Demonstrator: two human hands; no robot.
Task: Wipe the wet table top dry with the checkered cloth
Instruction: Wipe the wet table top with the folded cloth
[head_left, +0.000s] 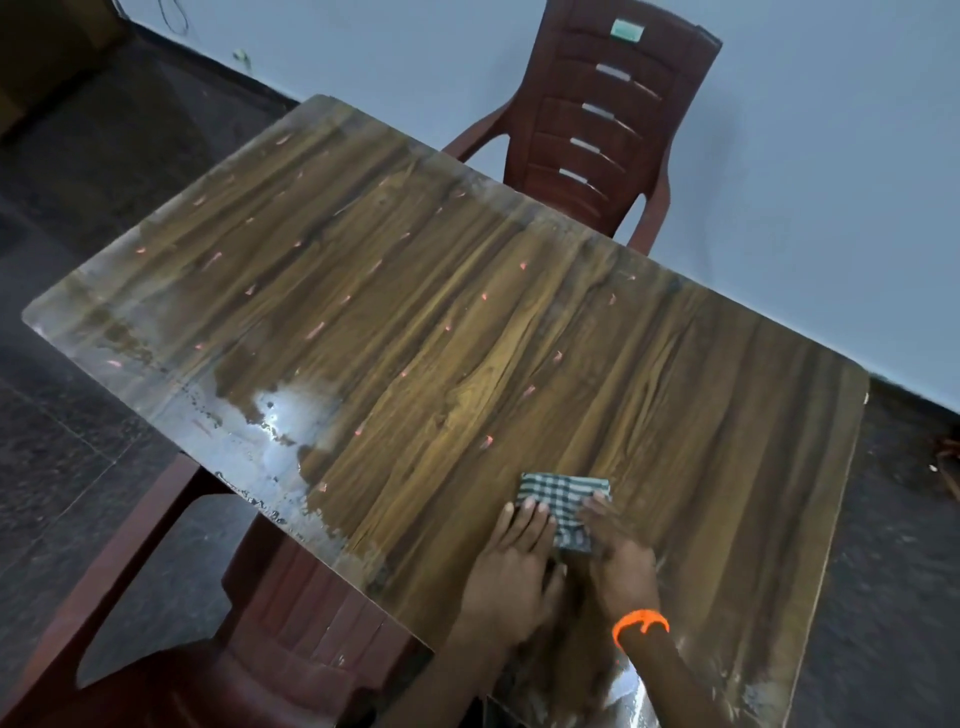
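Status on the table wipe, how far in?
Early. Done: nothing clearly; the middle of the table top looks matte, maybe dry. In hand: left hand and right hand press the folded checkered cloth flat near the front edge. Left: the shiny wet patch at the left edge, plus sheen at the near right corner.

- checkered cloth (563, 499): dark green and white checks
- table (467, 312): brown wood grain, pale glare patch by its left edge
- chair (602, 130) beyond the far edge: reddish-brown
- wristband (638, 623): bright orange
- wall (831, 182): pale blue-grey
- floor (78, 208): dark speckled
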